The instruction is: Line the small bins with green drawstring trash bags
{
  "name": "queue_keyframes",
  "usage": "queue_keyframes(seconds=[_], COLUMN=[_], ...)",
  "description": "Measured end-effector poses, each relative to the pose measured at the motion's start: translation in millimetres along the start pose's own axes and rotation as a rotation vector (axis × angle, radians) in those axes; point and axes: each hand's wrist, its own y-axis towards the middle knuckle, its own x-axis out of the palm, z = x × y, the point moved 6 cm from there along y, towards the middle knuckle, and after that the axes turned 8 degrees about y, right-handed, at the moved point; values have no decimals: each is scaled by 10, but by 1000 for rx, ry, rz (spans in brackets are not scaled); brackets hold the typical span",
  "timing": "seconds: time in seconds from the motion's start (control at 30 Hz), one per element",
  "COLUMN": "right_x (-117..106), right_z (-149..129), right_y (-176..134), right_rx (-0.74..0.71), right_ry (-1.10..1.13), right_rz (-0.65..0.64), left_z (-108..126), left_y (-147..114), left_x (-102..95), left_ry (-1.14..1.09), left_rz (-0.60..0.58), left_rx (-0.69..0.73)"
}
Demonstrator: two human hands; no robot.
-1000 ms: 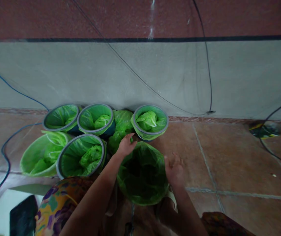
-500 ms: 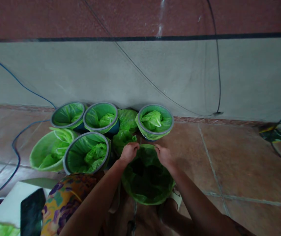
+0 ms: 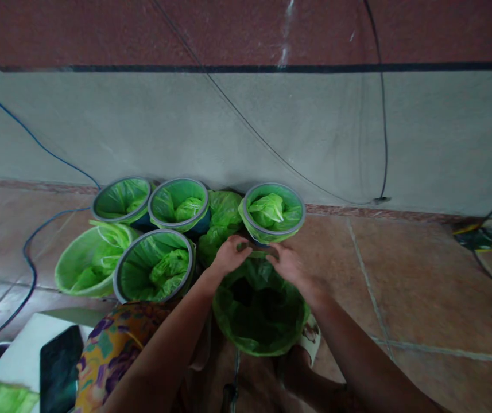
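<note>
A bin (image 3: 261, 321) lined with a green plastic bag stands between my legs, its mouth facing me and its inside dark. At the far left of its rim, my left hand (image 3: 231, 255) has thumb and fingers curved apart with a gap between them. My right hand (image 3: 289, 265) is at the far right of the rim, fingers apart and close to the bag's edge; contact is hard to make out. Just beyond the hands is another lined bin (image 3: 274, 233) with a grey rim ring and a crumpled green bag inside.
Several more lined bins (image 3: 155, 232) are grouped at the left, with loose green bags (image 3: 224, 209) beside them. A phone (image 3: 59, 367) lies on a white surface (image 3: 17, 355) at lower left. Cables (image 3: 33, 261) run over the floor and wall (image 3: 177, 126).
Both hands have loosened from their closed grip on the bag's far edge, and the fingers have spread. The bin stays in nearly the same place.
</note>
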Motion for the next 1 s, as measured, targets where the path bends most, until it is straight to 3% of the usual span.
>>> queue_keyframes(seconds=[0.1,0.23,0.4,0.57,0.7,0.8,0.9,1.0], right_x=[57,209,172,-21,-53,-191,-358,-310], right_z=[-196,-211,-18,296,389,357,290,261], right_y=[130,167,33,-336,-613,-568,-314,-54], right_rx=[-85,-46,72,379,536,506,366,231], right_ry=[-10,-90,-122,-128,-115,-125,-62,64], right_rz=[-89,-159,-82,85,23,45,143,101], left_z=[110,151,87,-132,-122,16,149,177], left_y=[110,91,2,26,113,143,134,118], left_x=[163,344,223,0,-10,68,139,163], left_ry=[199,380,303,154,149,180,209,251], left_rz=[-125,-216,-69,12,15,18,46,92], left_rx=[26,-18,-62,-162,-139,-18,118,169])
